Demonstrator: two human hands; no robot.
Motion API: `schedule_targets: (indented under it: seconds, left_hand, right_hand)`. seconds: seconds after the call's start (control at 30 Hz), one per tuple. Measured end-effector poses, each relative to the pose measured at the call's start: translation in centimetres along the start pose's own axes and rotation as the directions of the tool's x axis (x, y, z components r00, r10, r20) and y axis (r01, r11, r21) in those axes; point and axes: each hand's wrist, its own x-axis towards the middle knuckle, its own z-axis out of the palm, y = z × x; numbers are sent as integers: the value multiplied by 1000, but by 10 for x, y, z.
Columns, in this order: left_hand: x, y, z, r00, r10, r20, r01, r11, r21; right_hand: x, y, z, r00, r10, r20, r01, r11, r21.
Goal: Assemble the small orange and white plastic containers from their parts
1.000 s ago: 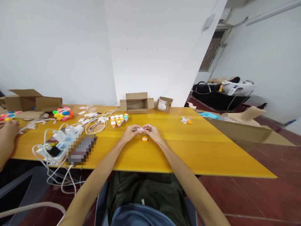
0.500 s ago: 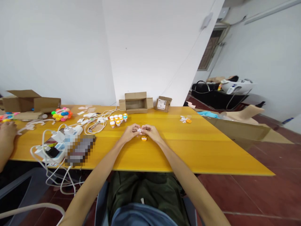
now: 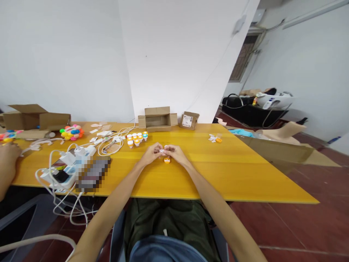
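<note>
Near the middle of the yellow table [image 3: 231, 174], my left hand [image 3: 151, 153] and my right hand [image 3: 175, 154] meet with fingers closed on a small white piece with dark spots [image 3: 161, 151]. Both hands pinch it between thumbs and fingertips. Just below the fingertips, an orange and white round part [image 3: 167, 160] lies on the table. Beyond my left hand stands a group of several small white and orange capped pieces [image 3: 136, 138], one of them teal. Farther right lie an orange part [image 3: 218, 139] and some white bits [image 3: 212, 138].
An open cardboard box [image 3: 157, 122] and a smaller box [image 3: 188, 120] stand at the back. To the left are a power strip [image 3: 72, 174] with white cables, a blurred dark object [image 3: 94, 174] and colourful beads [image 3: 72, 132]. Another person's hand [image 3: 9, 156] is at the far left.
The small white piece has turned slightly between my fingertips. The other person's hand at the far left has shifted a little, with a yellow thing now by its fingers.
</note>
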Motion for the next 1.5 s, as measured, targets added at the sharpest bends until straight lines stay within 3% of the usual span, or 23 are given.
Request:
schedule_targets:
  seconds: [0.17, 0.4, 0.83, 1.5]
  left_hand:
    - [1, 4, 2, 997, 69, -26, -68, 997, 42]
    - [2, -1, -3, 995, 80, -61, -74, 993, 97]
    - [8, -4, -3, 980, 2, -201, 8, 999, 46]
    - [8, -3, -5, 975, -27, -219, 29, 1000, 3]
  right_hand:
    - [0, -2, -1, 998, -20, -67, 21, 1000, 3]
    - [2, 0, 1, 994, -8, -109, 12, 1000, 28]
    - [-1, -5, 4, 992, -25, -126, 38, 994, 99]
    - [1, -1, 5, 994, -30, -105, 39, 995, 88]
